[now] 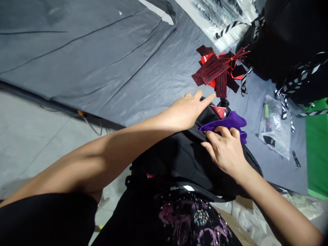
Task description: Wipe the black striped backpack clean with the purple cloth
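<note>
A black bag [176,157] lies at the table's front edge, against the person's body. My left hand [188,109] rests on its upper left side, fingers spread. On the bag's right part, my right hand [227,150] has its fingers bent and pressed at the lower edge of a purple cloth [233,121]; what its fingertips pinch, if anything, is hidden. A red triangular patch [219,111] shows between the left fingertips and the cloth.
Dark red tags [214,70] with red strings lie beyond the bag. Striped cords [232,27] hang from black bags [292,37] at the upper right. A clear plastic pouch [275,128] and a small black tool [296,159] lie on the grey-covered table [84,51].
</note>
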Demonstrator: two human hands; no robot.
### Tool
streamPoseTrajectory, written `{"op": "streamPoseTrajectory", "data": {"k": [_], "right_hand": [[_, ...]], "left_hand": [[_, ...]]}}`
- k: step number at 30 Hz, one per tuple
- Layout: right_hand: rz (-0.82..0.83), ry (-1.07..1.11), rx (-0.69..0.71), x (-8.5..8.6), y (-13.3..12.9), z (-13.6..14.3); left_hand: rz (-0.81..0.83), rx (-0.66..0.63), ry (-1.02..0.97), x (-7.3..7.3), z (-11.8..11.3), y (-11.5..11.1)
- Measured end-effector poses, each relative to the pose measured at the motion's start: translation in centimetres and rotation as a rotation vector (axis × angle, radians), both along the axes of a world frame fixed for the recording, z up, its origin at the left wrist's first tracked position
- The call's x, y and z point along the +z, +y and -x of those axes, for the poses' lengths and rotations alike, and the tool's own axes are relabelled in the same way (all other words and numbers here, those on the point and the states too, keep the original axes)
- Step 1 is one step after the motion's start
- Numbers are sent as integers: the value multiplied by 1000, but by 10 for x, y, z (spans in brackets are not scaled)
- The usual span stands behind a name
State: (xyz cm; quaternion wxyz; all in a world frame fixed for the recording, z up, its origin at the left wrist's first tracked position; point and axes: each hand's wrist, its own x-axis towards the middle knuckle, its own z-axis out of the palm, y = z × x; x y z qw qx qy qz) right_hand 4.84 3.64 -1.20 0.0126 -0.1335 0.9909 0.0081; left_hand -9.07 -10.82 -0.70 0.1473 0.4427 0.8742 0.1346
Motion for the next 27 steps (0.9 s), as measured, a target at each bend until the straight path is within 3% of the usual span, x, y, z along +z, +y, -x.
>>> {"op": "streamPoseTrajectory", "data": {"k": [7,11,21,27], "right_hand": [[12,-15,231,-6,4,18],[-42,-6,206,-6,1,21],[-4,2,322,-7,8,26],[-7,21,307,-7,7,26]], "left_hand": [[-14,1,30,-2,0,0],[-21,1,18,-1,-1,0],[-11,4,14,-1,0,0],[-14,6,-20,1,0,0]]}}
